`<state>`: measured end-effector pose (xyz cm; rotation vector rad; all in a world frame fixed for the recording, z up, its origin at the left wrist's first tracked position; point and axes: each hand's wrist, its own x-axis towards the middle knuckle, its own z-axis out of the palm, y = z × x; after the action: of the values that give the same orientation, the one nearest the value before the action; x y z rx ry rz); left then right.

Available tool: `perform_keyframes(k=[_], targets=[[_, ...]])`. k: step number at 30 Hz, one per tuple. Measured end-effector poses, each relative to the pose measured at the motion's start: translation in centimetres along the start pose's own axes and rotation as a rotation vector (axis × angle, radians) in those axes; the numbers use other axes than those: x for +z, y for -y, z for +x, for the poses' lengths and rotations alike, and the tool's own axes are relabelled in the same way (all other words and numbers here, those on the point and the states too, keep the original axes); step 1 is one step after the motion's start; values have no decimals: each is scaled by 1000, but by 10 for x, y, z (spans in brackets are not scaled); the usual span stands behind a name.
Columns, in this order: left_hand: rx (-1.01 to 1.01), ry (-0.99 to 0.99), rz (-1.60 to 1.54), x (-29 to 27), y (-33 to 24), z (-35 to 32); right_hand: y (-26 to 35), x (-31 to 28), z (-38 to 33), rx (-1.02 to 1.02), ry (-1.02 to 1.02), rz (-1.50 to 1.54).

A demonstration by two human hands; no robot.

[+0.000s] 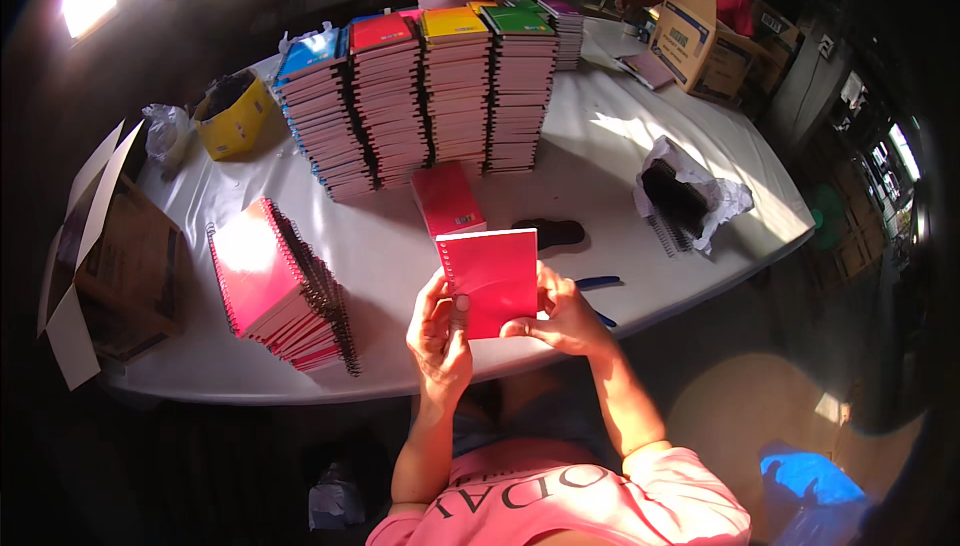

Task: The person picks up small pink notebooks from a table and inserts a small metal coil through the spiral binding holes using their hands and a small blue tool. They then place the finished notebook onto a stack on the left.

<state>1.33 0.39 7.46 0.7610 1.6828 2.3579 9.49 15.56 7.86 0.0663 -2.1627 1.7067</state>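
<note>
Both my hands hold up a red notebook with a row of holes along its left edge. My left hand grips that edge, thumb on the cover. At the lower right corner my right hand pinches it, thumb in front. No coil is visible in the holes. Another red notebook lies just beyond it on the table. A dark object, its kind unclear, sits to the right of that. Near my right hand lies a tool with blue handles, partly hidden.
Tall notebook stacks stand at the back of the white-covered table. A pile of red spiral notebooks is at left, beside an open carton. Black coils rest on crumpled paper at right. Two people stand beyond, one near a carton.
</note>
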Motion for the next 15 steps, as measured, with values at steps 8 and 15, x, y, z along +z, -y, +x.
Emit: perform_keyframes(k=[8, 15], targets=[[323, 388, 1103, -32, 8, 10, -123, -249, -25, 399, -840, -1309], [413, 185, 1324, -29, 52, -19, -135, -282, 5, 654, -274, -1587]])
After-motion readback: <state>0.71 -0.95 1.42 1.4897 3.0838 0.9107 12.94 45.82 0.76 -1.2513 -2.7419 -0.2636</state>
